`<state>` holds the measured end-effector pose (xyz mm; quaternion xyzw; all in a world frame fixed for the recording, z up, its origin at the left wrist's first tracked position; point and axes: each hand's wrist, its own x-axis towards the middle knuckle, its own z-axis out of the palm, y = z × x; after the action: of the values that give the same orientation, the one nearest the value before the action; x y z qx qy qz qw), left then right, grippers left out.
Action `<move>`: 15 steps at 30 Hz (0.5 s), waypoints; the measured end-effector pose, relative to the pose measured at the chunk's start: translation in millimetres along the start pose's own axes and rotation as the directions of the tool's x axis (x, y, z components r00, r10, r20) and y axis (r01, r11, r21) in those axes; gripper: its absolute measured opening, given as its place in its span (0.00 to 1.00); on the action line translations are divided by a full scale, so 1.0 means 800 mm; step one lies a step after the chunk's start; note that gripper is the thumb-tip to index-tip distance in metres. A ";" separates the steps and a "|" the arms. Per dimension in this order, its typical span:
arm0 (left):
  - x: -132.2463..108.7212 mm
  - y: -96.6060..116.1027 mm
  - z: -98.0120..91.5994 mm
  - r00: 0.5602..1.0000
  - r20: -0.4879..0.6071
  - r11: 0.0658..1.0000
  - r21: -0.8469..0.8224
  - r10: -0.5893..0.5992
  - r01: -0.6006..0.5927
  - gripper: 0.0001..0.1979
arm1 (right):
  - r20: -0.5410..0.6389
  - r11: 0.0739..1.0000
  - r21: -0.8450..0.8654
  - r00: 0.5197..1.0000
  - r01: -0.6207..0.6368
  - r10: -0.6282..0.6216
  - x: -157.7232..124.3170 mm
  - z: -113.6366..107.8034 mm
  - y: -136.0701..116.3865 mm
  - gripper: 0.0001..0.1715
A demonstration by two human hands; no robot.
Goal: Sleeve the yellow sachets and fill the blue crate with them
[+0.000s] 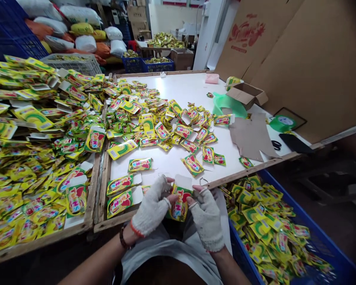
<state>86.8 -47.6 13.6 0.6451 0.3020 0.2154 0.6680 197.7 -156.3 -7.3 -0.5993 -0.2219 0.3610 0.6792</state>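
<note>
My left hand [150, 209] and my right hand [206, 217], both in white fingerless knit gloves, are closed together on one small yellow and green carton [179, 200] just below the near edge of the white table [192, 89]. The carton's white flap stands up between my fingers. Flat cartons of the same kind [120, 202] lie on the table to the left of my left hand. Several more cartons and sachets [163, 126] are strewn across the table's middle.
A wooden tray at the left carries a high heap of yellow sachets [26, 150]. A blue crate [317, 237] of filled cartons stands at my lower right. A small cardboard box [247, 94], green plastic, tape roll [282, 122], scissors and leaning cardboard sheets occupy the right.
</note>
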 end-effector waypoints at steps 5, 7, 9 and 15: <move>-0.041 -0.040 0.012 0.984 0.080 0.973 -0.156 -0.158 0.169 0.15 | 0.058 0.951 -0.286 0.989 -0.114 0.136 -0.025 -0.025 0.009 0.16; -0.056 -0.050 0.012 0.968 0.146 0.971 -0.096 -0.204 0.219 0.13 | 0.106 0.904 -0.412 0.979 -0.116 0.174 -0.037 -0.039 0.014 0.10; -0.070 -0.055 0.010 0.942 0.222 0.965 -0.015 -0.252 0.262 0.10 | 0.189 0.862 -0.496 0.955 -0.108 0.228 -0.049 -0.050 0.020 0.09; -0.086 -0.047 0.007 0.895 0.329 0.948 0.206 -0.302 0.244 0.05 | 0.304 0.921 -0.288 0.887 -0.263 0.348 -0.068 -0.056 0.026 0.21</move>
<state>36.9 -101.2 -15.5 0.6756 0.2798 -0.0262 0.6816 191.2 -226.1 -28.7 -0.6303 -0.2828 0.5353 0.4861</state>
